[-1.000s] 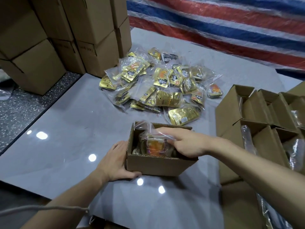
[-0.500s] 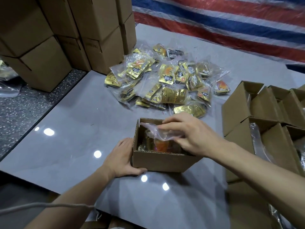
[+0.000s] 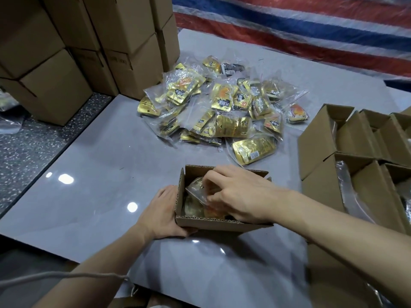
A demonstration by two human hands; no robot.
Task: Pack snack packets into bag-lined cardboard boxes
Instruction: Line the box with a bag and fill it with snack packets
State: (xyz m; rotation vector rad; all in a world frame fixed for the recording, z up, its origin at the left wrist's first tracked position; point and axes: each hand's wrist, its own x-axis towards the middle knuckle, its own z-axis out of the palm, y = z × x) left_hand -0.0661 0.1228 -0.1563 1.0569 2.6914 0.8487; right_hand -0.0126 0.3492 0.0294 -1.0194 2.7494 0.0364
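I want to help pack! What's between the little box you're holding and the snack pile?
Nothing: the head view shows only a bare strip of grey table between the small box and the pile of snack packets.

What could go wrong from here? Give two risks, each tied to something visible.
The right hand pinches the clear bag inside the small box; the plastic could tear or bunch above the rim. Only the left hand braces the box, so it could slide on the glossy table.

Right hand (image 3: 240,194) pinching bag (image 3: 196,192), left hand (image 3: 162,215) holding box (image 3: 222,224)
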